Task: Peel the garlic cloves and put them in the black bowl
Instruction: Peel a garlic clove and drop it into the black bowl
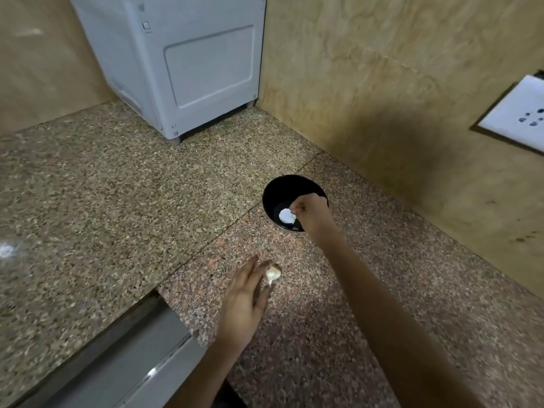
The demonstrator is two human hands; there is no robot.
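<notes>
Two hands are working. My right hand (309, 212) is pinching a peeled clove (287, 216), the black bowl (282, 187) right under the pinch. My left hand (244, 295) is lying open, unpeeled garlic (273, 273) touching its fingertips. I'm guessing letting go comes next.

Grey-white appliance (188, 63) standing at the back corner, speckled granite tabletop (117, 187) running beneath it, white socket plate (518, 116) sitting on the right-hand wall (397, 83), grey metal ledge (123, 363) showing lower left.
</notes>
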